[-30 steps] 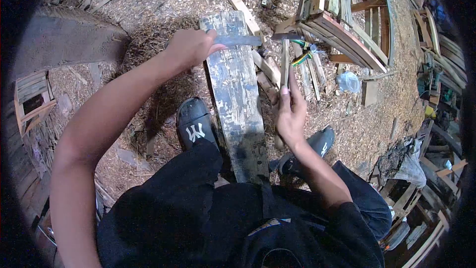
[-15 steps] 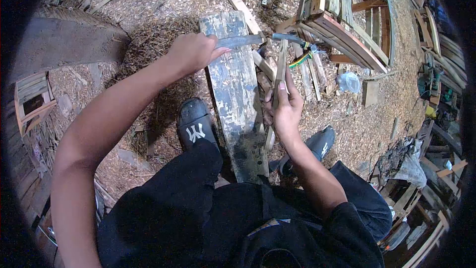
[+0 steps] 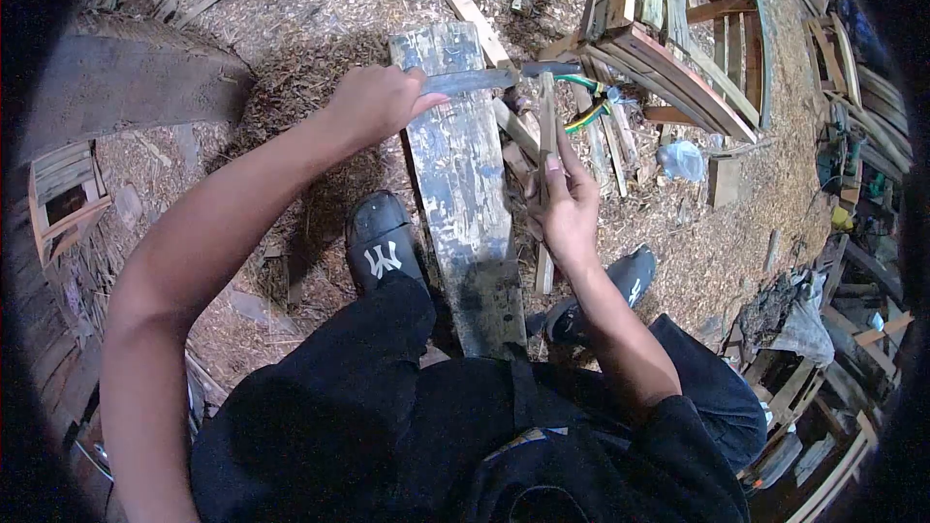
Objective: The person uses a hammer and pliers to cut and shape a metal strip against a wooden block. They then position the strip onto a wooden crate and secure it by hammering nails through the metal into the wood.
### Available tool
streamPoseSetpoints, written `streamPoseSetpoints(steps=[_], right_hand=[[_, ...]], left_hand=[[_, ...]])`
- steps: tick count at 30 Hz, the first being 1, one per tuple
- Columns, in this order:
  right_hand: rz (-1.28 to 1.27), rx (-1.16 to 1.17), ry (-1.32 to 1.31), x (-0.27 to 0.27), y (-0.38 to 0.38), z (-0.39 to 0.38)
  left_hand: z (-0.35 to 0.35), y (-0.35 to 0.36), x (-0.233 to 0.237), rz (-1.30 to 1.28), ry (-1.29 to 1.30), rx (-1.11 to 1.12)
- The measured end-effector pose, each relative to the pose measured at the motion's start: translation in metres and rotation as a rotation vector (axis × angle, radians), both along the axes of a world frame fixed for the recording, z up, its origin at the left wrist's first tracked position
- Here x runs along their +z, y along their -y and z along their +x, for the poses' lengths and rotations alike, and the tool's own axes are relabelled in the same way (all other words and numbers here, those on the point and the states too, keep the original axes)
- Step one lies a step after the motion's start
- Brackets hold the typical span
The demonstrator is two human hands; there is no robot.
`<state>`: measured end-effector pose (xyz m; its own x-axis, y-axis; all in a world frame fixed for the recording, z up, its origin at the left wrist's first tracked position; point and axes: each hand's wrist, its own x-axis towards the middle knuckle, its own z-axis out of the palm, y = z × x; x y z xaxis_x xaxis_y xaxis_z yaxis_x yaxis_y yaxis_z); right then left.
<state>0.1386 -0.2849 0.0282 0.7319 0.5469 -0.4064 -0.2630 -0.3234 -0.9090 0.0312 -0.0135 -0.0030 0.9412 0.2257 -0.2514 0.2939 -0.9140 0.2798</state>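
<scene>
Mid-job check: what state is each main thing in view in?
Long wooden plank: surface worn, patchy pale and dark.
Left hand: closed around long, flat grey strip.
Strip: held, crossing over the plank.
Right hand: closed on narrow, pale wooden stick.
Stick: held, right of the plank.
Clear plastic piece: crumpled, on the ground.
Left black slipper, white logo: being worn.

The left hand (image 3: 376, 102) clenches by the far left corner of the bench (image 3: 460, 194); the right hand (image 3: 569, 221) curls beside its right edge.
</scene>
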Motion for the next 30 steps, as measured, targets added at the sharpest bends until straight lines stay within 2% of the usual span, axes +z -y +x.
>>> streamPoseSetpoints(steps=[3,6,7,9,10,12,13,16,20,23,26,27,28,30], right_hand=[[-0.115,0.105,0.146,0.001,0.004,0.006],[-0.121,0.219,0.185,0.003,0.006,0.014],[-0.12,0.219,0.184,0.004,0.005,0.013],[-0.021,0.002,0.018,0.009,0.001,0.008],[-0.021,0.003,0.017,0.01,0.002,0.01],[-0.141,0.179,0.013,0.012,0.005,0.017],[-0.109,0.186,0.056,0.008,0.005,0.017],[-0.073,0.139,0.166,-0.004,0.01,0.017],[-0.11,0.196,0.052,0.0,0.011,0.019],[-0.07,0.052,0.066,0.011,0.008,0.007],[-0.152,0.176,0.093,0.012,0.008,0.011],[-0.146,0.216,0.209,0.005,0.009,0.013],[-0.147,0.213,0.211,0.001,0.011,0.013],[-0.069,0.097,0.229,-0.003,0.011,0.01]], left_hand=[[0.0,0.001,-0.001,0.013,0.021,-0.002],[-0.001,0.0,-0.004,0.036,0.03,-0.008],[-0.001,0.0,-0.003,0.038,0.029,-0.009],[0.0,-0.001,-0.002,0.025,0.015,-0.005],[-0.001,0.0,-0.001,0.012,0.0,-0.001],[-0.001,0.001,0.0,0.04,0.001,-0.004],[-0.001,0.002,0.0,0.065,0.004,-0.009],[0.0,0.0,-0.003,0.027,-0.007,0.001],[-0.001,0.0,-0.003,0.029,0.043,-0.014],[0.0,0.001,0.0,0.023,-0.047,0.008],[-0.002,0.003,0.0,0.034,0.014,-0.011],[-0.001,0.003,0.0,0.044,-0.015,-0.007],[0.0,0.003,0.0,0.056,-0.043,-0.002],[0.0,0.002,-0.002,0.048,-0.016,-0.004]])
